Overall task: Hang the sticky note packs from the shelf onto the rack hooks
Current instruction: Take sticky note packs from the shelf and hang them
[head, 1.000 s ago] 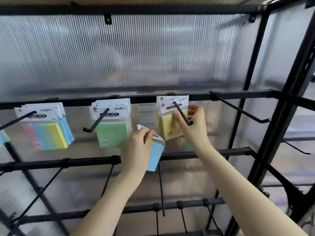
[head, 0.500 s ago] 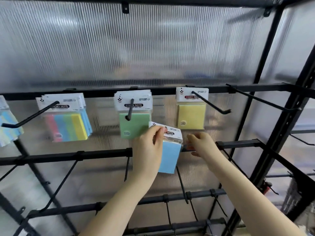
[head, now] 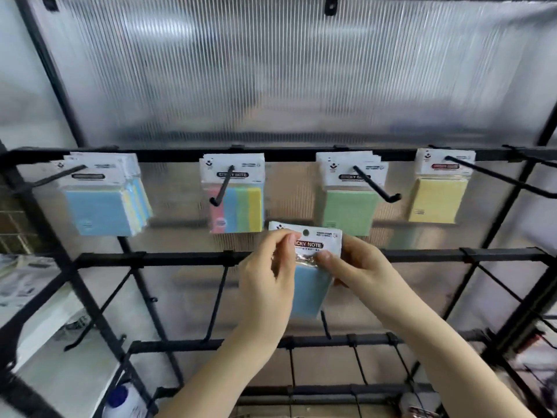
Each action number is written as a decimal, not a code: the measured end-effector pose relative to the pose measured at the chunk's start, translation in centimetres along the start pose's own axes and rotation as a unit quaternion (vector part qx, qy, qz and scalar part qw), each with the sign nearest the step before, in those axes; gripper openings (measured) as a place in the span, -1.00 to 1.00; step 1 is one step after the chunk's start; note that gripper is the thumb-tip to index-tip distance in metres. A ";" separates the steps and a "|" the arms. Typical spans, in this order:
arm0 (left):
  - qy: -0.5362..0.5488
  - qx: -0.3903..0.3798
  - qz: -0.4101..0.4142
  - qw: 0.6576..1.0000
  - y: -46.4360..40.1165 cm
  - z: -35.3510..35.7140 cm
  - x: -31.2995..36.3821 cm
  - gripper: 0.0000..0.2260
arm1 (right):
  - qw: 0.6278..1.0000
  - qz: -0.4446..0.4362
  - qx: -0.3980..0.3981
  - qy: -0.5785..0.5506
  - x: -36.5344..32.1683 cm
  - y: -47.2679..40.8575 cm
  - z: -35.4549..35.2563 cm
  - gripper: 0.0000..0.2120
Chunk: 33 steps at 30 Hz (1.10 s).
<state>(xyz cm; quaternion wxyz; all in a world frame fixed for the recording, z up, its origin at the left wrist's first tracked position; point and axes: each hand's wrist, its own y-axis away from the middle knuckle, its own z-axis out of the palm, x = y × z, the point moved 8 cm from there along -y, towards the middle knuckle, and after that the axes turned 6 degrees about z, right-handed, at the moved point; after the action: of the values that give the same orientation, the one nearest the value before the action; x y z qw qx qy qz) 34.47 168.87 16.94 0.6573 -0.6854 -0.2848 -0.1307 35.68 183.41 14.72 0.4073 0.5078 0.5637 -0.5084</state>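
A blue sticky note pack [head: 307,292] with a white header card is held upright between both hands, in front of the second black rail [head: 180,258]. My left hand [head: 268,285] pinches its left edge and my right hand [head: 358,267] pinches its right edge near the header. On the upper rail's hooks hang a blue stack [head: 102,203], a multicolour stack [head: 235,203], a green stack [head: 349,203] and a yellow pack [head: 437,197]. Bare hooks [head: 215,303] jut from the second rail below the hands.
The black rack frame [head: 512,245] stands before a ribbed translucent panel [head: 271,79]. A white shelf [head: 45,321] lies at the lower left, with a blue-capped bottle [head: 120,399] under it. More rails and bare hooks run along the bottom.
My right hand left the yellow pack's hook and came down to take the blue pack's right edge. The view has swung left, showing a fourth hanging stack at the far left.
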 end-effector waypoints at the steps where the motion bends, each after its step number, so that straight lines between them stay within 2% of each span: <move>1: 0.003 0.005 -0.002 1.000 0.0 -1.2 -0.4 -0.78 | 1.000 -0.005 0.006 0.005 -0.2 -0.3 1.2 -0.87; 7: 0.044 0.008 -0.047 0.998 0.3 -7.9 -2.7 -0.91 | 0.998 -0.052 0.000 -0.032 -1.5 -1.6 8.5 -0.75; 11: 0.061 0.049 -0.076 0.994 0.3 -12.7 -3.7 -0.82 | 0.995 -0.085 -0.021 -0.046 -2.6 -2.1 13.6 -0.89; 13: 0.062 0.087 -0.081 0.991 0.0 -15.3 -3.8 -0.83 | 0.993 -0.106 -0.032 -0.047 -3.6 -2.4 16.0 -0.89; 17: 0.032 0.154 -0.026 0.987 -1.4 -20.4 -2.6 -0.79 | 0.983 -0.149 -0.079 -0.066 -6.5 -3.0 20.4 -0.91; 21: 0.002 0.183 0.031 0.983 -3.2 -24.5 -1.1 -0.79 | 0.968 -0.183 -0.122 -0.121 -9.5 -3.8 24.0 -0.92; 23: -0.005 0.188 0.034 0.982 -4.4 -25.9 -1.1 -0.79 | 0.965 -0.184 -0.130 -0.135 -10.7 -4.4 25.4 -0.95; 29: -0.075 0.178 -0.016 0.981 -6.9 -28.0 -3.4 -0.87 | 0.976 -0.183 -0.084 -0.085 -11.6 -6.7 27.7 -0.86; 33: -0.123 0.162 -0.001 0.979 -6.9 -28.2 -4.2 -0.91 | 0.983 -0.159 -0.070 -0.063 -10.7 -7.5 28.3 -0.83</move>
<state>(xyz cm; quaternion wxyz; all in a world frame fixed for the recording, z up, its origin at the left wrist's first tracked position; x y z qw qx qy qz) 32.68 140.26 23.20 0.7196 -0.5803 -0.3814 0.0019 28.27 154.01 22.08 0.3906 0.3489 0.6449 -0.5566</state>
